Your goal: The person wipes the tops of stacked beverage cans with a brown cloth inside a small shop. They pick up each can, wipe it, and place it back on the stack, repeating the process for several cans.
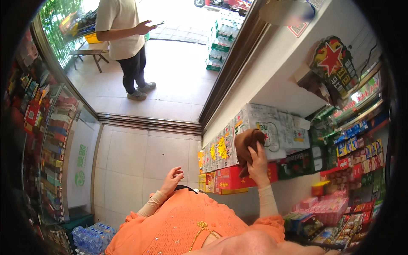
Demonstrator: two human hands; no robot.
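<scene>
My right hand (258,165) grips a brown cloth (248,148), which lies against the near corner of a stack of plastic-wrapped beer cartons (266,122). A loose end of the cloth hangs over red boxes (228,178) below the cartons. My left hand (173,180) is held in front of my waist with bent fingers, above the tiled floor, and nothing shows in it. Beige sleeves cover both forearms below an orange top (191,220).
A person (126,41) holding a phone stands outside the sliding-door track (149,124). Wrapped bottle packs (220,47) and a wooden stool (89,55) are outdoors. A glass display case (57,153) lines the left; stocked shelves (360,159) fill the right. Water bottles (91,237) stand lower left.
</scene>
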